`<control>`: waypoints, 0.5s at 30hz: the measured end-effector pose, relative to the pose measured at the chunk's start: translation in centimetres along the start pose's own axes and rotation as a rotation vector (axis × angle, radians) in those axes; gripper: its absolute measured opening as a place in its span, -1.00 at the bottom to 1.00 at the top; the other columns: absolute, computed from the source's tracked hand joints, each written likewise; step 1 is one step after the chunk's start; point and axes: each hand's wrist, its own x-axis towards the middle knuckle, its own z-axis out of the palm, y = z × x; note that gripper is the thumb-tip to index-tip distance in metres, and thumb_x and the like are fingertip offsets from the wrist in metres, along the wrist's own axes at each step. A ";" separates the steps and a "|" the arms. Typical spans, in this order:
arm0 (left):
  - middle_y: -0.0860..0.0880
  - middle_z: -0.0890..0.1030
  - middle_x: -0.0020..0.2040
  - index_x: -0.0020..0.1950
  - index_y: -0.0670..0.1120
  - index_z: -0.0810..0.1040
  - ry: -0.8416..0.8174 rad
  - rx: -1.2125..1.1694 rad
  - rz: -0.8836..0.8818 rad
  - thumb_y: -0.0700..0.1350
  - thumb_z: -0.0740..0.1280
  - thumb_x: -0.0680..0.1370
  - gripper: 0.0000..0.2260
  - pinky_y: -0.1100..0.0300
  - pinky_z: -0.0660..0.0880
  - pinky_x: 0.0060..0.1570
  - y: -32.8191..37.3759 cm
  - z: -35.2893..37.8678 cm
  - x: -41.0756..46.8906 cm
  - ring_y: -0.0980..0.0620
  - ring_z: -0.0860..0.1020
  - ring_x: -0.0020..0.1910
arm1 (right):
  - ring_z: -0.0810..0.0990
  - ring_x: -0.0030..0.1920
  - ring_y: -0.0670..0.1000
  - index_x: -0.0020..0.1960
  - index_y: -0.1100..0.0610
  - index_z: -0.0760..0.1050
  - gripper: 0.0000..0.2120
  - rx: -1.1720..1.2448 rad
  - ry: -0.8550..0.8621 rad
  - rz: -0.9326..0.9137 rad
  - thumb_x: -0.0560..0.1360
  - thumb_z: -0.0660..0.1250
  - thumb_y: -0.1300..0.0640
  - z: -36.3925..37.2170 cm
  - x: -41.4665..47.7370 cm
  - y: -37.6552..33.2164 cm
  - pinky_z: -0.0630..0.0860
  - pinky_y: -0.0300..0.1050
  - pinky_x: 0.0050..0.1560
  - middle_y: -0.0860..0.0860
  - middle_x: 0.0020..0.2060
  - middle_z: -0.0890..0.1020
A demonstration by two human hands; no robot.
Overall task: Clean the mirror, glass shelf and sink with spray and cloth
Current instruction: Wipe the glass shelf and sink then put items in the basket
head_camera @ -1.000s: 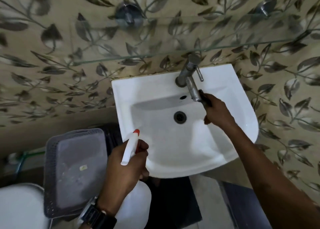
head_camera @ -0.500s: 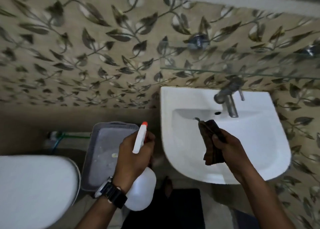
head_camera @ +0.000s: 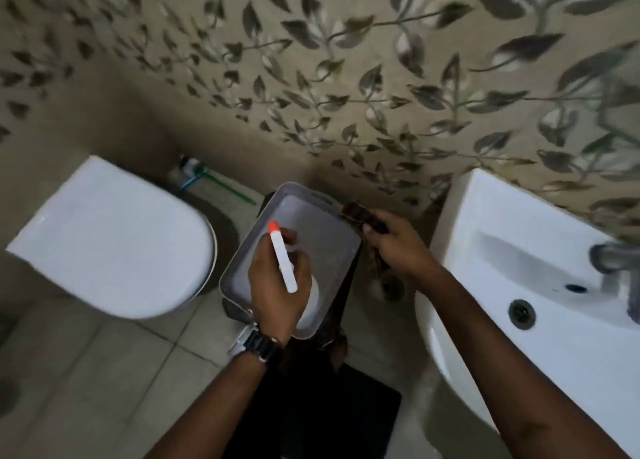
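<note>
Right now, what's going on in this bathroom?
A person stands between a closed toilet and a white sink, looking down. Their left hand holds a white spray bottle with an orange nozzle over a grey plastic basket on the floor. Their right hand holds a dark cloth at the basket's far corner. Neither hand is touching the sink.

A white spray bottle [head_camera: 283, 261] with an orange tip is held in the left grip [head_camera: 277, 288] above a grey basket [head_camera: 325, 240]. A dark cloth [head_camera: 358, 214] is clutched in the right grip [head_camera: 398, 247] at the basket's far corner. The basket is flanked by a white toilet [head_camera: 114, 240] and the sink [head_camera: 540, 320]. A watch [head_camera: 258, 346] is worn on the left wrist.
</note>
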 end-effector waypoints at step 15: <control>-0.19 0.71 0.08 0.21 -0.22 0.62 0.299 0.193 -0.179 0.00 0.53 0.57 -0.64 0.18 0.47 0.06 -13.2 4.5 1.0 -0.16 0.68 0.07 | 0.52 0.37 0.24 0.51 0.11 0.40 -0.59 -0.687 -0.174 -0.208 0.66 0.23 0.12 13.5 14.9 4.8 0.46 -0.04 0.27 0.19 0.39 0.54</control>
